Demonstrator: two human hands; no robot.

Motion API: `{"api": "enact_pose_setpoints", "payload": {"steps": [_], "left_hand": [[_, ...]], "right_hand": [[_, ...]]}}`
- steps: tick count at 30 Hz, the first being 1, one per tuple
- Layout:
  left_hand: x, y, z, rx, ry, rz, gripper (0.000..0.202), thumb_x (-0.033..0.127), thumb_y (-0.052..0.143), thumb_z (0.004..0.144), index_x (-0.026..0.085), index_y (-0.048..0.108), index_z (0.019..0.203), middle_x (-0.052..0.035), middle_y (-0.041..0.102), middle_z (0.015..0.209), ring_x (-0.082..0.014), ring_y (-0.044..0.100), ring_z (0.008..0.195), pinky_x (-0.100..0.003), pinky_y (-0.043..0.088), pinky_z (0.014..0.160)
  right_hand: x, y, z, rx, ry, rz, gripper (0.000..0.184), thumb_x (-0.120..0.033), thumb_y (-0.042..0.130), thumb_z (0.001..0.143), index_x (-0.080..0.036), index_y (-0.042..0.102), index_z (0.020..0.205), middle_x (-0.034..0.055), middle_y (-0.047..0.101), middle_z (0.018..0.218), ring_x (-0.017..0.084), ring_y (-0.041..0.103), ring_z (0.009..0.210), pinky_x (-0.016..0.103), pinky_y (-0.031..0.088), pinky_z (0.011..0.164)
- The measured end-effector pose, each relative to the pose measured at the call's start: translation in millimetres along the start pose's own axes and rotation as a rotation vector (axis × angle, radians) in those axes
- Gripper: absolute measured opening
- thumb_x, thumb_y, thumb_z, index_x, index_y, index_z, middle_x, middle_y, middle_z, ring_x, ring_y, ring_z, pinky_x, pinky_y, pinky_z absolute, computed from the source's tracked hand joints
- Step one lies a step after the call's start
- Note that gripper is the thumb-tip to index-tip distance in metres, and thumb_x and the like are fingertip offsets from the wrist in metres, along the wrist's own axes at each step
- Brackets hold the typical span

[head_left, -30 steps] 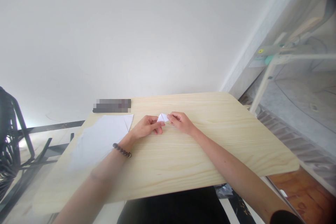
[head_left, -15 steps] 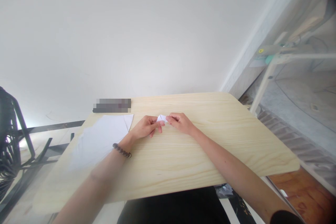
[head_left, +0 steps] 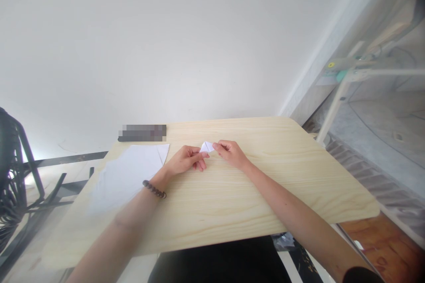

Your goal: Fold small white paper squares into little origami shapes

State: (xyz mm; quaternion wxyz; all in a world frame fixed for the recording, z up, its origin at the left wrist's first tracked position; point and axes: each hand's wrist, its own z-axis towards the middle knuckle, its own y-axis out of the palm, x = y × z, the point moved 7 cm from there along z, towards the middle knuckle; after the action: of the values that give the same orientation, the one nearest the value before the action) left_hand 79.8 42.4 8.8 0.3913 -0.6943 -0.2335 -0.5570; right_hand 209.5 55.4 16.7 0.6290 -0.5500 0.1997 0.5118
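A small folded piece of white paper (head_left: 206, 147) is held between my two hands over the middle of the table. My left hand (head_left: 187, 159) pinches its left side, thumb on top, with the lower fingers curled beneath. A crease line runs across the paper's face. My right hand (head_left: 230, 152) grips its right corner between thumb and bent forefinger. On my left wrist is a dark bead bracelet (head_left: 154, 189).
White paper sheets (head_left: 129, 172) lie fanned out at the left of the wooden table (head_left: 215, 212). A dark, pixelated object (head_left: 142, 133) sits at the back left edge. A black chair (head_left: 20, 154) stands at the left, and a white metal frame (head_left: 335, 106) at the right.
My right hand has shifted slightly right and up, and more of the folded paper shows between my hands. My left hand stays in nearly the same place.
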Motion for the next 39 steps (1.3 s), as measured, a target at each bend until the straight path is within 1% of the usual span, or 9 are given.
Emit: {"api": "enact_pose_setpoints", "payload": {"steps": [6, 11, 15, 23, 30, 35, 39], "left_hand": [[1.2, -0.5, 0.2, 0.021, 0.005, -0.004, 0.036, 0.044, 0.048, 0.078, 0.009, 0.058, 0.081, -0.0067, 0.063, 0.065, -0.0114, 0.057, 0.055, -0.021, 0.042, 0.048], [2.0, -0.4, 0.9, 0.026, 0.004, -0.028, 0.039, 0.046, 0.044, 0.079, 0.01, 0.057, 0.086, -0.0073, 0.063, 0.069, -0.0129, 0.058, 0.059, -0.021, 0.042, 0.047], [0.7, -0.7, 1.4, 0.034, 0.008, -0.028, 0.041, 0.048, 0.043, 0.079, 0.011, 0.057, 0.089, -0.0076, 0.063, 0.07, -0.0131, 0.058, 0.06, -0.021, 0.042, 0.048], [1.5, -0.5, 1.5, 0.043, 0.008, -0.03, 0.04, 0.048, 0.042, 0.079, 0.011, 0.055, 0.092, -0.007, 0.062, 0.071, -0.013, 0.057, 0.06, -0.021, 0.042, 0.048], [5.3, -1.2, 0.7, 0.072, 0.02, -0.057, 0.038, 0.047, 0.044, 0.079, 0.013, 0.053, 0.091, -0.0081, 0.062, 0.084, -0.0124, 0.058, 0.063, -0.021, 0.042, 0.048], [4.9, -2.5, 0.7, 0.058, 0.032, -0.055, 0.034, 0.044, 0.046, 0.079, 0.011, 0.053, 0.081, -0.0071, 0.062, 0.077, -0.0116, 0.057, 0.06, -0.021, 0.043, 0.05], [7.3, -3.8, 0.3, 0.072, 0.058, -0.04, 0.032, 0.043, 0.046, 0.079, 0.012, 0.054, 0.077, -0.0059, 0.062, 0.073, -0.0116, 0.057, 0.061, -0.022, 0.043, 0.053]], "right_hand": [[2.8, 1.3, 0.1, 0.007, 0.034, 0.05, 0.04, -0.047, 0.039, 0.08, -0.016, 0.04, 0.054, -0.005, 0.032, 0.048, 0.006, 0.028, 0.045, 0.02, 0.023, 0.044], [3.9, 3.2, 0.0, 0.004, 0.053, 0.112, 0.04, -0.048, 0.039, 0.079, -0.016, 0.04, 0.054, -0.005, 0.034, 0.048, 0.006, 0.029, 0.045, 0.02, 0.024, 0.044], [2.7, 3.9, -0.6, -0.005, 0.066, 0.155, 0.04, -0.048, 0.039, 0.08, -0.016, 0.04, 0.055, -0.0047, 0.036, 0.048, 0.006, 0.03, 0.044, 0.02, 0.025, 0.044], [2.1, 4.1, -1.6, -0.013, 0.105, 0.21, 0.039, -0.048, 0.038, 0.08, -0.017, 0.04, 0.056, -0.0051, 0.036, 0.048, 0.006, 0.029, 0.043, 0.02, 0.024, 0.043], [2.0, 2.5, -0.7, 0.001, 0.074, 0.114, 0.036, -0.043, 0.04, 0.079, -0.016, 0.042, 0.056, -0.0043, 0.038, 0.049, 0.006, 0.032, 0.045, 0.02, 0.026, 0.045], [-3.1, 1.3, -1.3, -0.008, 0.038, 0.017, 0.036, -0.042, 0.038, 0.08, -0.015, 0.046, 0.057, -0.0034, 0.04, 0.05, 0.006, 0.034, 0.047, 0.02, 0.027, 0.046], [-5.0, 1.9, -1.6, -0.014, 0.013, 0.005, 0.036, -0.042, 0.038, 0.08, -0.015, 0.046, 0.057, -0.0035, 0.041, 0.051, 0.006, 0.034, 0.047, 0.019, 0.027, 0.046]]}}
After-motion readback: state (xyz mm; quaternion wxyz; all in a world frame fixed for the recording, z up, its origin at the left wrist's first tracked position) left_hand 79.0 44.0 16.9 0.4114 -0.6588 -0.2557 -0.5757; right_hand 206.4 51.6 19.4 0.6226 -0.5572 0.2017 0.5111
